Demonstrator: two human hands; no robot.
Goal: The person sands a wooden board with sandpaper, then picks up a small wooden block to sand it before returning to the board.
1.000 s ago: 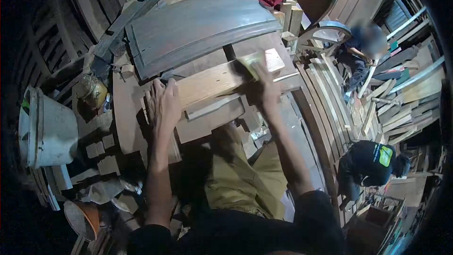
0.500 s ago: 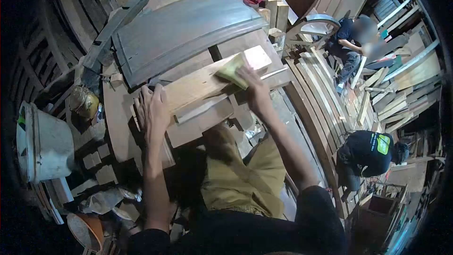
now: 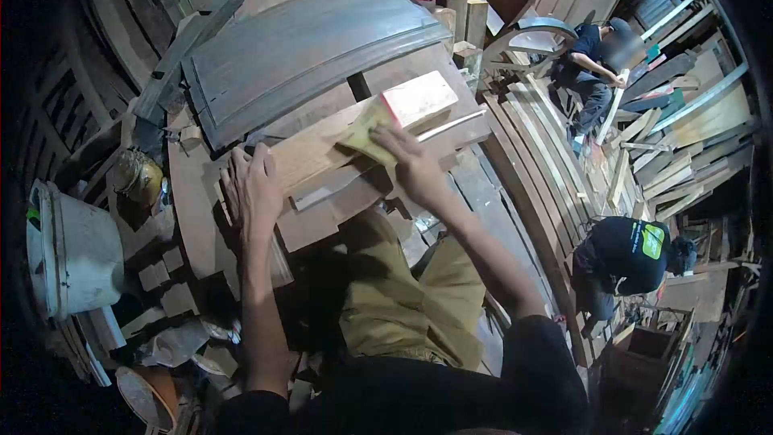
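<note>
A pale wooden board (image 3: 314, 147) lies at a slant in front of me, its right end brightly lit. My left hand (image 3: 254, 181) grips the board's left end, fingers over the top. Under my right hand (image 3: 415, 163) is a yellowish sheet of sandpaper (image 3: 369, 135) with a reddish edge, held by the fingers against the board near its middle. The sandpaper's underside is hidden. A thin light strip (image 3: 338, 187) sits along the board's near side. Beneath is a brown wooden work surface (image 3: 310, 229).
Behind the board lies a large grey curved panel (image 3: 314, 52). A white bucket (image 3: 84, 246) stands at left, near a jar (image 3: 138, 176) and an orange container (image 3: 153, 395). Long planks (image 3: 535, 169) run at right. Two people, one seated (image 3: 596, 72) and one bending (image 3: 624, 258), are beyond them.
My right hand has slid the sandpaper left and toward me along the board. My left hand stays at the board's left end. The view has shifted slightly.
</note>
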